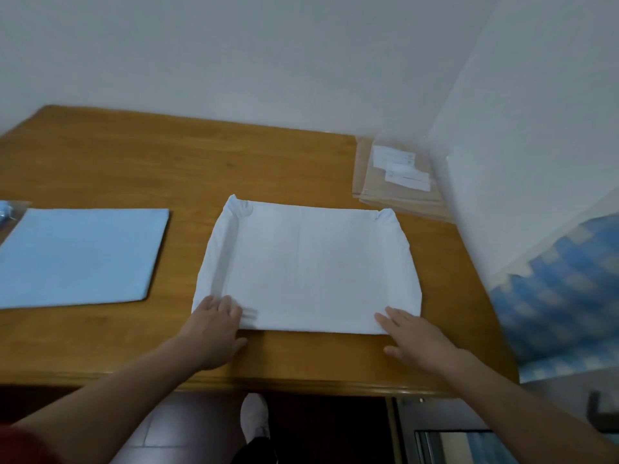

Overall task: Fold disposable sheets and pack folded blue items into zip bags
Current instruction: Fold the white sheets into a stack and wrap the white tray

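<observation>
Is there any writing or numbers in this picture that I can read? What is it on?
On the white paper labels atop the stack of clear plastic zip bags: faint dark print, too small and blurred to read.
On the folded white disposable sheet: no writing shows.
On the flat light blue sheet: no writing shows.
So there are no words or numbers here that can be read.

Noted plain white sheet [311, 269] and pale blue sheet [83, 256], both unpatterned. Logged honey-brown table [167, 162] with wood grain. Saw clear bags [402, 197] bearing white labels [395, 157], blue-and-cream checked cloth [562, 296], red sleeve [16, 445], off-white wall [268, 45].
</observation>
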